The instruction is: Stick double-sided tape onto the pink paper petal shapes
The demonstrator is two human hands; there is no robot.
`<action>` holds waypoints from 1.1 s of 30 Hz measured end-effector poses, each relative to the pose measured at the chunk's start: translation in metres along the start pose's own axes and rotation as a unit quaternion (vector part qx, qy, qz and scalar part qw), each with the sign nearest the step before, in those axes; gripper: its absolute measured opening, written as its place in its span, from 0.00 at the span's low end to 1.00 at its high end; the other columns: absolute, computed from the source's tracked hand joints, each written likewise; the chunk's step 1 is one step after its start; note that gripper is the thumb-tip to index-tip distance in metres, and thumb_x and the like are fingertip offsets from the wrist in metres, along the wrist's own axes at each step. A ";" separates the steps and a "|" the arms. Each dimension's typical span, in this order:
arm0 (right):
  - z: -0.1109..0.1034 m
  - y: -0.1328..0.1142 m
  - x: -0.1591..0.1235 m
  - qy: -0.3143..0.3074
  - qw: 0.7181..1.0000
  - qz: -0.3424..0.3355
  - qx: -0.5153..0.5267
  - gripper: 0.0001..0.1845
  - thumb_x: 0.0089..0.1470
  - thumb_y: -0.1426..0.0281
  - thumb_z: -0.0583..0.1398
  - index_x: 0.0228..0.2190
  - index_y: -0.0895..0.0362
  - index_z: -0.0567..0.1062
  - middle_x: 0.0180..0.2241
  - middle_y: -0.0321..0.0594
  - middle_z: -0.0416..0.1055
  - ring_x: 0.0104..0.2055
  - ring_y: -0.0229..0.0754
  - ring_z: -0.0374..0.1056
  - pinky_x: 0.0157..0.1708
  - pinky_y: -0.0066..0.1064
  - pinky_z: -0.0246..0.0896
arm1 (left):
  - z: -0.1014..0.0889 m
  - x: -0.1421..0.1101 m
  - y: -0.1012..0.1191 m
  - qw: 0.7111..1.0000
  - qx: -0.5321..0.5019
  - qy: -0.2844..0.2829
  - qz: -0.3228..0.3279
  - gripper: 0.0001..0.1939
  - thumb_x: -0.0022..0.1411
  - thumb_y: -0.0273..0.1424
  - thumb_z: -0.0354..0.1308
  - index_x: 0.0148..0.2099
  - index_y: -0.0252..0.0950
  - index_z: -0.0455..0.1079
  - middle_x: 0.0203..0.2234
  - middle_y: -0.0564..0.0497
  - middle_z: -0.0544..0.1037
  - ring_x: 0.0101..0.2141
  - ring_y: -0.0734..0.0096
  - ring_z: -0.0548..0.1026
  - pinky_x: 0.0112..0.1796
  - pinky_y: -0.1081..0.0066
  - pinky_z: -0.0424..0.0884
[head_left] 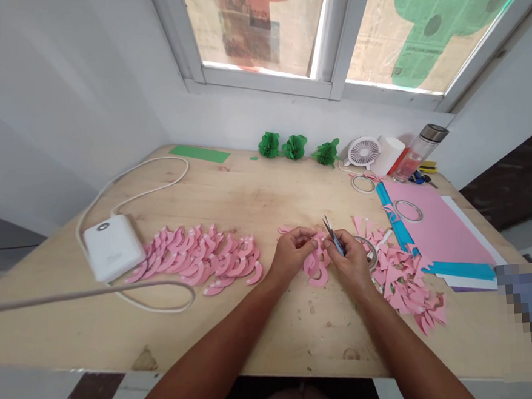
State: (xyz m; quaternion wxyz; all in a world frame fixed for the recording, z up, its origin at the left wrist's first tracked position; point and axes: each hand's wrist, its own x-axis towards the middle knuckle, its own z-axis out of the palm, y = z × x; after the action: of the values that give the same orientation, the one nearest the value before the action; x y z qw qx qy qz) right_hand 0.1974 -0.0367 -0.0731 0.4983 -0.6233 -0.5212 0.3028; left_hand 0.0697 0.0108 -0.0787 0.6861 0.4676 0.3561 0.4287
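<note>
My left hand [292, 249] is closed in a pinch at the edge of a pink paper piece [320, 242] between my hands; the fingers partly hide it. My right hand [351, 260] grips a pair of scissors [335, 238], their blades pointing up and away from me. Below my fingertips, curved pink paper cutouts [317, 275] lie on the wooden table [265, 187]. To the left of my left hand, many similar curved cutouts [215, 255] spread in overlapping rows. Beside my right wrist is a heap of pink paper scraps [403, 281], with a tape roll [368, 252] partly hidden by the hand.
A white power bank [114, 246] with a looping cable sits at left. Along the wall stand three green paper shapes [294, 147], a small fan [363, 151] and a glass bottle [420, 152]. Pink sheets [450, 223] with blue strips lie at right. A green strip [199, 154] lies at the back.
</note>
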 end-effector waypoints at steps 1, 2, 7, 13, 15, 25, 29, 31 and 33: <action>0.000 0.001 0.000 -0.003 1.000 0.003 0.004 0.09 0.49 0.63 0.56 0.27 0.57 0.68 0.19 0.30 0.60 0.20 0.33 0.55 0.20 0.25 0.49 | 0.000 0.000 0.000 1.000 0.001 0.004 0.000 0.12 0.43 0.31 0.63 0.31 0.31 0.69 0.22 0.51 0.74 0.23 0.75 0.71 0.24 0.77 0.65; 0.000 0.002 0.000 -0.005 1.000 0.005 0.004 0.09 0.49 0.63 0.56 0.27 0.57 0.68 0.20 0.31 0.61 0.20 0.33 0.55 0.20 0.25 0.50 | 0.001 0.000 0.001 1.000 0.003 0.006 -0.001 0.11 0.43 0.31 0.63 0.30 0.31 0.69 0.22 0.51 0.74 0.23 0.75 0.71 0.24 0.77 0.64; -0.001 0.002 0.000 -0.002 1.000 -0.002 -0.025 0.08 0.49 0.64 0.56 0.26 0.57 0.68 0.20 0.31 0.61 0.21 0.33 0.54 0.21 0.24 0.49 | 0.002 -0.002 0.004 1.000 0.005 0.011 -0.011 0.08 0.42 0.30 0.62 0.27 0.31 0.69 0.18 0.53 0.72 0.20 0.78 0.68 0.23 0.77 0.62; 0.001 0.002 0.001 -0.013 1.000 0.010 -0.023 0.09 0.48 0.64 0.56 0.25 0.57 0.67 0.18 0.29 0.56 0.20 0.33 0.52 0.20 0.24 0.46 | 0.004 -0.003 0.008 1.000 0.019 0.023 -0.008 0.05 0.45 0.28 0.59 0.24 0.32 0.67 0.14 0.57 0.67 0.15 0.82 0.61 0.20 0.78 0.58; 0.002 0.002 0.001 -0.014 1.000 0.014 -0.019 0.09 0.47 0.64 0.57 0.25 0.57 0.67 0.18 0.29 0.57 0.20 0.33 0.52 0.20 0.24 0.47 | 0.004 -0.003 0.007 1.000 0.022 0.022 -0.003 0.05 0.45 0.29 0.59 0.25 0.32 0.67 0.15 0.56 0.69 0.16 0.81 0.63 0.20 0.78 0.58; 0.003 0.002 0.002 -0.003 0.999 0.025 0.019 0.08 0.47 0.65 0.58 0.25 0.58 0.68 0.20 0.31 0.60 0.22 0.33 0.54 0.22 0.25 0.49 | 0.002 0.000 -0.001 0.998 -0.002 0.056 -0.003 0.09 0.42 0.31 0.62 0.25 0.32 0.67 0.16 0.55 0.70 0.17 0.80 0.64 0.18 0.79 0.57; 0.005 0.002 0.001 0.005 0.998 0.030 0.053 0.08 0.46 0.66 0.58 0.24 0.58 0.68 0.21 0.32 0.61 0.23 0.34 0.56 0.22 0.25 0.51 | 0.004 0.000 0.000 0.998 -0.013 0.068 0.001 0.08 0.41 0.29 0.62 0.25 0.32 0.67 0.15 0.55 0.70 0.16 0.80 0.64 0.19 0.79 0.59; 0.007 0.002 0.002 0.010 0.997 0.035 0.061 0.08 0.45 0.65 0.59 0.24 0.58 0.68 0.20 0.31 0.61 0.22 0.34 0.56 0.22 0.25 0.51 | 0.005 0.000 0.000 0.998 -0.014 0.068 -0.001 0.08 0.41 0.29 0.62 0.25 0.32 0.67 0.15 0.55 0.70 0.16 0.80 0.64 0.19 0.79 0.59; 0.007 0.003 0.002 0.009 0.997 0.037 0.062 0.08 0.45 0.65 0.59 0.24 0.57 0.68 0.20 0.31 0.61 0.22 0.33 0.56 0.21 0.25 0.51 | 0.005 0.000 0.000 0.998 -0.017 0.066 -0.003 0.08 0.41 0.29 0.62 0.25 0.32 0.67 0.15 0.55 0.70 0.16 0.81 0.64 0.19 0.79 0.58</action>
State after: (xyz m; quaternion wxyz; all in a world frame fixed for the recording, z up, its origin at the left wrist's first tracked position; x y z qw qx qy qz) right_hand 0.1925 -0.0329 -0.0776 0.5290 -0.6125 -0.4738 0.3471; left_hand 0.0743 0.0085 -0.0770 0.6705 0.4257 0.3944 0.4623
